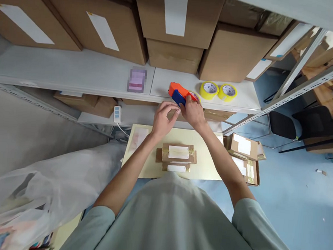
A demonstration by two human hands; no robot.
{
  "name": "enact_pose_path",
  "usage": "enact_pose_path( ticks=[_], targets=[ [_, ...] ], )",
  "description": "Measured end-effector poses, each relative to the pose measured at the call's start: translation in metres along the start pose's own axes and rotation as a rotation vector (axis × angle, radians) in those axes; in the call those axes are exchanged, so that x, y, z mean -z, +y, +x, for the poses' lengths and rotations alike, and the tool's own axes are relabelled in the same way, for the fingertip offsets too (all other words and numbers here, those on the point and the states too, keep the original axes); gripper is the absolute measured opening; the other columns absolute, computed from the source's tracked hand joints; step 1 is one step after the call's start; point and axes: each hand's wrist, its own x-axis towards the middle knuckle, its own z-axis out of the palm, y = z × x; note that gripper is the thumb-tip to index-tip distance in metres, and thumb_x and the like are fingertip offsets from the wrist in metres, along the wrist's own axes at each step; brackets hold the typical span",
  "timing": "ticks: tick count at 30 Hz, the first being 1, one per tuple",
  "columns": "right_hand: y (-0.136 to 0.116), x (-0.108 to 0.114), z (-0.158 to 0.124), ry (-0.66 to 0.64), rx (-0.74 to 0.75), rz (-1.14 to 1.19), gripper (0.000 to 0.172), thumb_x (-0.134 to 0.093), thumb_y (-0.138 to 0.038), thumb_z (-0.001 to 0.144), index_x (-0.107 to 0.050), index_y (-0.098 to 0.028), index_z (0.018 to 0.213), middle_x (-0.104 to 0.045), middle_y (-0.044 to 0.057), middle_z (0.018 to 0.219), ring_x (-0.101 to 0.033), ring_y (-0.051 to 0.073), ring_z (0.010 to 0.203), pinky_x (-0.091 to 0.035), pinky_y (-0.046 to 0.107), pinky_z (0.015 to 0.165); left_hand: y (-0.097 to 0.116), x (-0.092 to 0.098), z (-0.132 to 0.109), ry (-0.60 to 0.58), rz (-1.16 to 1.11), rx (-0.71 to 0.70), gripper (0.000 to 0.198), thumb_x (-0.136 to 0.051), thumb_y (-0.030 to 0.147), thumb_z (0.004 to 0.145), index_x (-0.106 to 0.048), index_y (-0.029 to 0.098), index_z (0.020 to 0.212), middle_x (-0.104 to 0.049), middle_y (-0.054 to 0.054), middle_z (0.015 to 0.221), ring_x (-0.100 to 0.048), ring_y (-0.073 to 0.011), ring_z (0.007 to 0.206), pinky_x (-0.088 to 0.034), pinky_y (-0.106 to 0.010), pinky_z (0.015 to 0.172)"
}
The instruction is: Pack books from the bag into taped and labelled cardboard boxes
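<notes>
In my right hand (195,111) is an orange and blue tape dispenser (178,92), held above the front edge of the shelf. My left hand (165,119) is just left of it, fingers curled and thumb drawn in close beside the dispenser. Whatever the left fingertips pinch, if anything, is too small to make out. Below my hands, small taped cardboard boxes (178,152) with white labels lie on a pale yellow table (206,171). Two yellow tape rolls (209,90) stand on the shelf to the right of the dispenser.
Large cardboard boxes (175,55) line the back of the grey shelf (101,74). A blurred pinkish item (137,79) lies on it. Below is a white power strip (117,114). More boxes (243,145) are stacked right of the table; clear plastic sheeting (62,186) hangs at left.
</notes>
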Motion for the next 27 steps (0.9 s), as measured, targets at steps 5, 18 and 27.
enact_pose_path(
  ticks=[5, 18, 27],
  targets=[
    [0.005, -0.015, 0.057, 0.037, 0.057, -0.063, 0.045, -0.049, -0.022, 0.114, -0.052, 0.003, 0.152, -0.074, 0.031, 0.136, -0.067, 0.037, 0.137, -0.034, 0.055, 0.131, 0.012, 0.016, 0.008, 0.041, 0.044, 0.009, 0.019, -0.064, 0.037, 0.113, -0.075, 0.023, 0.106, -0.076, -0.009, 0.121, -0.073, -0.0231, 0.118, -0.061, -0.039, 0.107],
    [0.041, -0.084, -0.031, 0.252, 0.047, 0.156, 0.056, -0.040, -0.039, 0.119, -0.047, -0.011, 0.167, -0.051, 0.026, 0.171, -0.051, 0.038, 0.158, -0.043, 0.060, 0.130, -0.052, 0.019, -0.134, -0.140, 0.097, 0.607, 0.018, -0.062, 0.029, 0.103, -0.074, 0.023, 0.114, -0.078, -0.013, 0.125, -0.078, -0.0273, 0.114, -0.065, -0.045, 0.107],
    [0.061, -0.177, -0.212, -0.538, -0.546, 0.279, 0.058, -0.049, -0.058, 0.117, -0.050, -0.011, 0.151, -0.081, 0.024, 0.127, -0.080, 0.038, 0.117, -0.059, 0.040, 0.092, -0.050, -0.022, -0.223, -0.523, 0.353, 1.076, 0.035, -0.068, 0.040, 0.105, -0.069, 0.019, 0.132, -0.083, -0.018, 0.122, -0.081, -0.0370, 0.119, -0.063, -0.046, 0.104]
  ],
)
